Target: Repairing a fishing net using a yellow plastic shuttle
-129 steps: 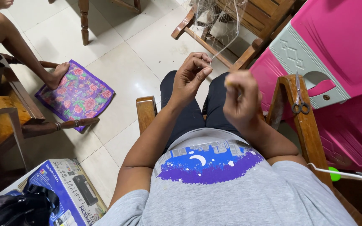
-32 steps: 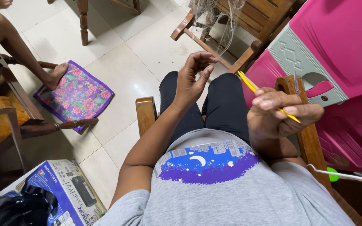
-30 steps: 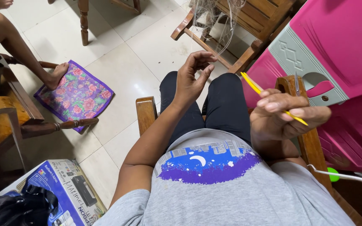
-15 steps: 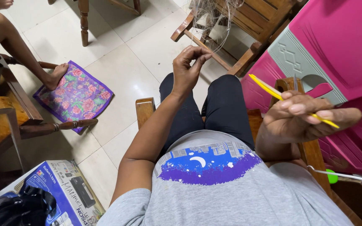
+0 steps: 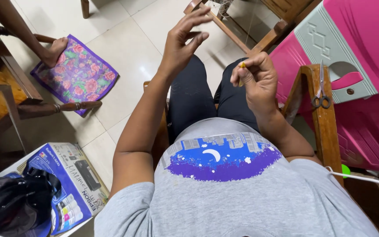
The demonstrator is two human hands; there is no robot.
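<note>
Mid-stitch, it seems: right hand [image 5: 257, 79] pinches the yellow crochet hook [image 5: 241, 66]; left hand [image 5: 183, 41] lifts, fingers spread; next, re-tensioning the thin thread [image 5: 252, 22].

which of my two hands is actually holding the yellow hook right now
Your right hand: its fingers are closed around the yellow hook. The left hand is raised, fingers spread, holding nothing visible.

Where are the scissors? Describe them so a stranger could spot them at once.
Start at the big pink plastic cabinet on the right side of the view. Against it stands the wooden armrest of the chair, beside the person's right hand. The scissors lie on top of that armrest, blades pointing away: the only metal tool there, slim and grey with dark loop handles.
</note>
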